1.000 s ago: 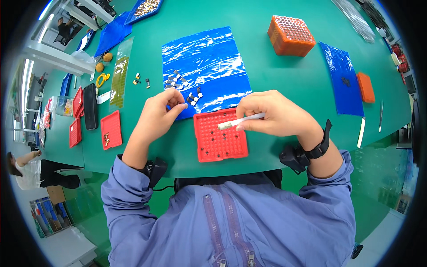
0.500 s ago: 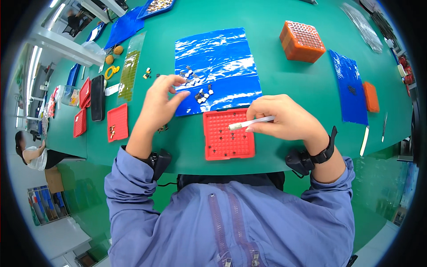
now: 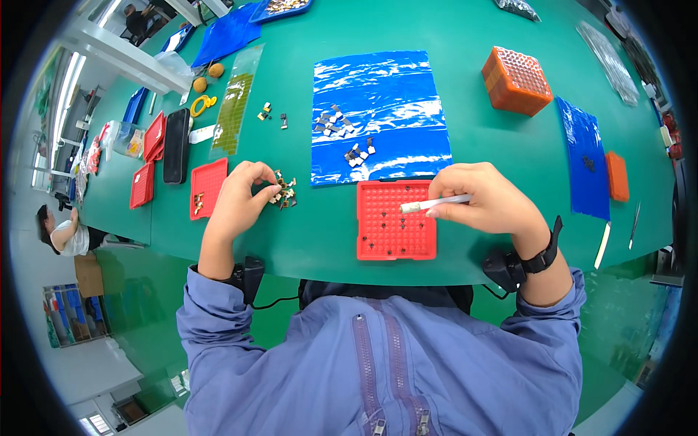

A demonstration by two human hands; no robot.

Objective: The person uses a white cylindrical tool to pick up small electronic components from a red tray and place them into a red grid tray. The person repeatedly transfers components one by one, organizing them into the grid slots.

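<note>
My left hand (image 3: 246,195) is at a pile of small white, gold and dark parts (image 3: 286,192) on the green table. Its thumb and forefinger come together at the pile's edge; whatever is between them is too small to make out. In my right hand (image 3: 480,196) is a white pen-shaped tool (image 3: 436,204) with a pale, wider tip. That tip hovers over a red gridded tray (image 3: 371,247), where several small dark parts are scattered. Beyond the tray lies a shiny blue sheet (image 3: 378,80) bearing two groups of small black-and-white pieces (image 3: 333,122).
Left of my left hand is another red tray (image 3: 208,174) with a few gold parts, near a black case (image 3: 176,145) and yellow scissors (image 3: 203,106). An orange box (image 3: 517,81) stands back right. Tweezers (image 3: 635,225) lie at the far right.
My left hand has left the blue sheet's pieces and moved left and nearer me, to the pile on the table. My right hand still holds the tool over the red tray. The whole view has shifted.
</note>
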